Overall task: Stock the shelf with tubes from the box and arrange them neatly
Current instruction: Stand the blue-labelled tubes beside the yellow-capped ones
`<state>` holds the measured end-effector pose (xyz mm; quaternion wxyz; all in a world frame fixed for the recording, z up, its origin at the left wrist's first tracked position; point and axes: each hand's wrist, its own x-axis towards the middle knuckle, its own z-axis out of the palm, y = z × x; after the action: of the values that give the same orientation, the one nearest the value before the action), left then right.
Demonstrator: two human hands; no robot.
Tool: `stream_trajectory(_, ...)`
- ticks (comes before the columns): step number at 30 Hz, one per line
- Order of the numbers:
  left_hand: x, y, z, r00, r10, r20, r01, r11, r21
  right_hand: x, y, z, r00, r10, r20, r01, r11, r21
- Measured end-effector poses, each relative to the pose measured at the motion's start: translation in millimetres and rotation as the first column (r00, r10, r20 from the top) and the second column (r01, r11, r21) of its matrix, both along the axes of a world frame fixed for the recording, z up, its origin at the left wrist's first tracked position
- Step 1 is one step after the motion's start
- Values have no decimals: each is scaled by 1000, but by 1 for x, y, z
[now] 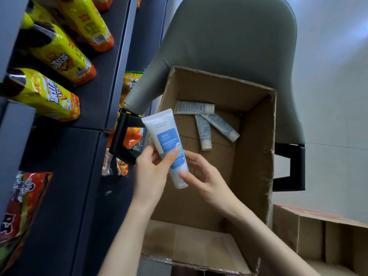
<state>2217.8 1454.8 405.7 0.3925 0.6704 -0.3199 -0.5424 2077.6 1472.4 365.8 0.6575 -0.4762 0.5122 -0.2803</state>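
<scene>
- While leaning over the open box [256, 136], gripping one tube [166, 136] in mid-air above its left side, near the shelf [103, 76].
- Wrapping the left hand [151, 172] round the tube's lower half, thumb pressing across the printed front, fingers curling behind.
- Pinching the capped end with the right hand [205, 176], thumb against the side, fingers bending in behind.
- Tilting that tube so the flat crimped seam is pointing up and the round cap down; showing a smooth white plastic body with one blue label panel.
- Looking down on three tubes [203, 132] lying flat on the box floor by the far wall: one crosswise, two slanting and meeting at their flat ends, small print facing up.
- Taking in brown corrugated cardboard, flaps folded open, right wall dented and scuffed.
- Seeing the box sitting on one grey-green padded chair [229, 36] with two black angular armrests [288, 168].
- Facing dark matte shelving holding three bottles [59, 50] in glossy yellow-and-orange wrap plainly showing, more cut off at the top edge.
- Catching one crinkled red snack bag [23, 206] lower down, and one second carton [318, 236] at the lower right.
</scene>
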Motion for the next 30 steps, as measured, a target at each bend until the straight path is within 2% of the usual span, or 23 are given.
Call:
stream_trajectory(4, 13, -4, 0, 998, 55, -44, -54, 998, 22, -16, -13, -20, 974, -14, -226, 24, 999, 42)
stream_trajectory(7, 18, -7, 3, 993, 84, -86, -80, 996, 51, -25, -27, -47, 896, 7, -445, 23, 998, 62)
stream_trajectory(10, 20, -10, 7, 973, 106, -205, -76, 986, 150, -26, -47, -75, 807, 100, -583, -44, 993, 109)
stream_trajectory(15, 25, -10, 10, 945, 75, -319, -1, 974, 227, -20, -86, -115, 706, 242, -666, -133, 968, 212)
stream_trajectory(22, 39, -6, 3, 953, 43, -299, 29, 972, 233, -18, -118, -149, 566, 322, -759, -161, 946, 281)
stream_trajectory(26, 48, -6, 1, 963, 60, -263, 3, 973, 232, -20, -120, -160, 533, 254, -807, -114, 967, 230)
stream_trajectory(30, 56, -4, 1, 967, 85, -241, -31, 975, 220, -24, -120, -165, 600, 176, -780, -57, 982, 178)
